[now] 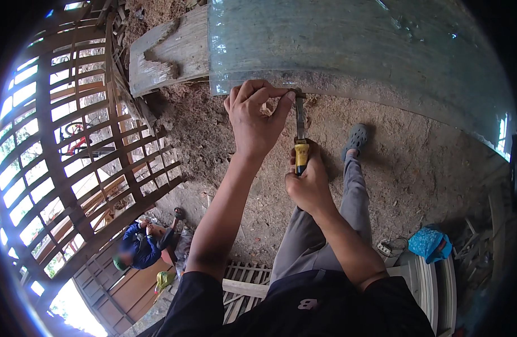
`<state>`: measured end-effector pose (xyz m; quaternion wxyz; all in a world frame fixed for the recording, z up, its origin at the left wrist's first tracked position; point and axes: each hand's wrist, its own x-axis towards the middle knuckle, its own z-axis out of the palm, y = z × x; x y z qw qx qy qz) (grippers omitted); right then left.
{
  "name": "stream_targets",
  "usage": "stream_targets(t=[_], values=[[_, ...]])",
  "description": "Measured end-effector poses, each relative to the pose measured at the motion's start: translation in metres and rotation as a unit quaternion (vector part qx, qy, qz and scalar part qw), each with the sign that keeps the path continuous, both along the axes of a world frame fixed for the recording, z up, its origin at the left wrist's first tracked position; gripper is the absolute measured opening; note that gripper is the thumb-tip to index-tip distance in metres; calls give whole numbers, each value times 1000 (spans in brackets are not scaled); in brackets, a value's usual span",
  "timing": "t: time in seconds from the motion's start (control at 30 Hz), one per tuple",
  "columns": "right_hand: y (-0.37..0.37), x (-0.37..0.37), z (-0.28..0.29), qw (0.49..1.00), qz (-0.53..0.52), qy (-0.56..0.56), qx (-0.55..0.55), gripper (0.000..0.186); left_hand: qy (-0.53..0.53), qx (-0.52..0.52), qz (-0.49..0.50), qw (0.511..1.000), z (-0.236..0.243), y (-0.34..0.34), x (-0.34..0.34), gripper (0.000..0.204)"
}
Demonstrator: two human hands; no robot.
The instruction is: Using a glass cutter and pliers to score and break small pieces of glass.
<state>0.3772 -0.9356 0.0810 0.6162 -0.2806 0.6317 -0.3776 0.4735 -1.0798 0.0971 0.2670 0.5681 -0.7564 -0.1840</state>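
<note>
Two bare hands meet at one tool, a narrow, flat metal blade in a yellow-and-black handle (301, 154). It lies just off the middle of the view, toward 1 o'clock. Its long axis runs almost along the 12-to-6 line, blade tip at 12, handle end at 6. The right hand (310, 182) is closed around the handle. The left hand (253, 121) reaches in from the blade's 9 o'clock side, thumb and forefinger at the tip; whether they pinch the metal or a small dark piece there, I cannot tell.

One large, translucent blue-green sheet (337, 45) spans 12 to 2 o'clock, its near edge beside the tip. One weathered wooden board (188, 50) shows at 11. One grey perforated clog (357, 140) sits between 2 and 3, one bright-blue bag (430, 244) at 4, and one seated person in dark blue (140, 247) at 8.
</note>
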Motion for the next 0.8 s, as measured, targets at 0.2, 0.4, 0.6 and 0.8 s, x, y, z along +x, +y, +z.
stream_targets(t=[0.2,0.4,0.6,0.8], values=[[-6,11,-4,999,-37,-2,-18,60,-29,-13,4,999,2,-3,0,16],[-8,13,1,999,-38,-9,-11,53,-16,15,4,1000,0,-4,1,16],[-11,18,10,998,-28,30,-43,51,-14,18,0,1000,1,-7,4,17],[-13,21,13,999,-31,23,-20,51,-12,31,-18,999,3,-12,8,18]])
